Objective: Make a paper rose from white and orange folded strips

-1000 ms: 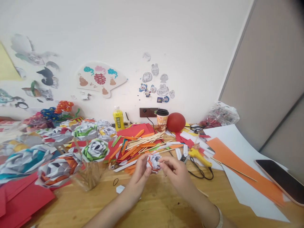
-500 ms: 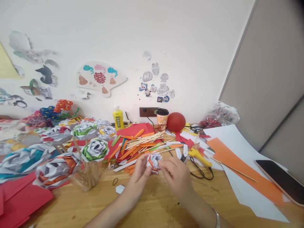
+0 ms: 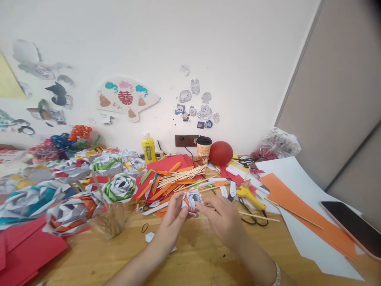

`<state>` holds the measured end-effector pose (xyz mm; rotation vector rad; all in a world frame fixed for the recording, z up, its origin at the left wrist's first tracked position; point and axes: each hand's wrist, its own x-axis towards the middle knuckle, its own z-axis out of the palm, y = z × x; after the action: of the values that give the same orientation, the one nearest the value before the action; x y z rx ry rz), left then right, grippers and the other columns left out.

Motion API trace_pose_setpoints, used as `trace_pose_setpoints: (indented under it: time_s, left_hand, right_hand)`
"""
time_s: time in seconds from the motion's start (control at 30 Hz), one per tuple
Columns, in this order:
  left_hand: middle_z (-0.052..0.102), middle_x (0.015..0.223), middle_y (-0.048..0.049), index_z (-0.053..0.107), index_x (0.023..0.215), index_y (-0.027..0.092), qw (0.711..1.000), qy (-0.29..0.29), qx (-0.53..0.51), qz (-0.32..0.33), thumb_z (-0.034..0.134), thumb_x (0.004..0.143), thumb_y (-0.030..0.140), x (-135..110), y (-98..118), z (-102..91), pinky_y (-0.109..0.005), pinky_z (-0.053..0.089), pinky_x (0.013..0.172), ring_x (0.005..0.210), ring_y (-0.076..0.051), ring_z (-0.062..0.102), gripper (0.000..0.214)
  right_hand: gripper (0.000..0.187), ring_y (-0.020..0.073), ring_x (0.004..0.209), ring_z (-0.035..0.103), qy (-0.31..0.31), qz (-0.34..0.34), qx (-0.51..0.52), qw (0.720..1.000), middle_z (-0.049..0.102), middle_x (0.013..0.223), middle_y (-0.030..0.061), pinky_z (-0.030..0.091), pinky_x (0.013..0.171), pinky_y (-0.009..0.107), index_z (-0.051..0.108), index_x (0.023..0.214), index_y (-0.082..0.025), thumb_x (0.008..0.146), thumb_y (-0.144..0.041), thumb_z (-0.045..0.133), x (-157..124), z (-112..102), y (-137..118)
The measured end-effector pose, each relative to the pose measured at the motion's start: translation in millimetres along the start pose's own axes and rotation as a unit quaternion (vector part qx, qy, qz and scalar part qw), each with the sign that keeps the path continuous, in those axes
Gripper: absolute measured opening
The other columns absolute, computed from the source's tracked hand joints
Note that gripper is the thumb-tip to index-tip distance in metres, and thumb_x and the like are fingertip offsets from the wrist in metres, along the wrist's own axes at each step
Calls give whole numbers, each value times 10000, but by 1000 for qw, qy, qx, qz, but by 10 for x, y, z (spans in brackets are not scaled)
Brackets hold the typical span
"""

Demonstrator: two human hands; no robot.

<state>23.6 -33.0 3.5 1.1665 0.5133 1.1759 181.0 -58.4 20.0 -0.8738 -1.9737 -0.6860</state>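
Observation:
A small folded paper flower (image 3: 192,200), white with orange edges, is gripped in my left hand (image 3: 174,212), fingers behind it and thumb at its lower front. My right hand (image 3: 223,218) is closed around a thin wooden stick (image 3: 262,217), whose far end sticks out to the right. Its fingertips touch the flower's right side; the stick's other end is largely hidden by fingers. Just beyond both hands lies a pile of wooden sticks (image 3: 181,177) with orange folded paper strips (image 3: 163,191). A yellow glue gun (image 3: 251,197) rests beyond my right hand.
Large paper flowers (image 3: 120,188) crowd the left, some on sticks in a clear cup (image 3: 110,224). Red paper (image 3: 29,246) lies front left. Along the wall stand a yellow bottle (image 3: 148,147), a paper cup (image 3: 204,151) and a red balloon (image 3: 221,153). A phone (image 3: 353,226) lies right.
The stick in my right hand has swung upward and now shows more clearly to the right. The flower has shifted slightly left and turned a little in my left hand.

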Motion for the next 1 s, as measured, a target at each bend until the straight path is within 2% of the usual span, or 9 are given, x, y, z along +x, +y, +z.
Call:
trace_pose_setpoints:
  time_s: [0.17,0.33,0.43,0.53,0.63,0.73,0.87,1.0]
  left_hand:
    - [536,1085,-51,452,1026,239,1000,4,-14,-10,594,735,353,-14,19,3,-319,441,773,942,-195,520,343]
    - [536,1094,-39,474,1036,253,1000,11,-18,-17,585,749,338,-7,35,-7,-282,435,751,909,-166,521,319]
    - [570,1035,-43,487,1049,251,998,3,-59,-14,583,754,331,20,49,-36,-294,433,734,853,-163,541,320]
    - [599,985,-65,510,1065,230,995,-13,-102,-20,596,739,338,34,98,-53,-302,438,674,788,-175,558,353]
    - [604,998,-78,558,1041,210,992,-12,-120,-34,608,730,324,20,167,-42,-282,436,636,769,-173,558,336]
    - [613,969,-74,594,1000,202,991,-15,-122,-45,631,712,310,2,206,-21,-278,441,651,764,-168,558,309]
    - [615,953,-58,608,971,213,991,-28,-122,-40,638,703,316,-3,202,-13,-274,438,666,743,-152,553,288]
    - [609,977,-46,609,962,226,992,-19,-117,-53,634,708,318,-5,184,-26,-268,417,693,775,-152,547,271]
  right_hand:
    - [178,157,663,508,1,-77,-64,995,637,796,92,411,579,288,608,956,-99,806,-87,515,-18,-27,24]
    - [184,163,680,531,23,-101,-87,991,645,795,77,419,603,295,606,971,-123,816,-103,509,-34,-44,20]
    - [229,175,752,549,51,-73,-39,995,639,822,94,433,667,306,575,1035,-103,840,-97,456,-42,-71,24]
    - [235,159,759,555,87,4,45,995,622,809,87,441,673,283,585,1006,-124,858,-92,405,-7,-115,37]
    - [216,136,676,544,44,57,117,991,600,740,43,441,597,249,624,908,-191,867,-153,416,58,-148,53]
    - [231,134,651,528,2,62,150,987,590,721,32,430,562,243,635,882,-212,871,-176,407,94,-142,62]
    - [215,137,695,533,-33,66,195,978,599,753,36,441,608,253,603,930,-198,868,-153,402,79,-107,60]
    - [177,142,748,549,-55,73,230,969,611,801,40,449,659,269,559,959,-193,862,-156,416,64,-96,52]
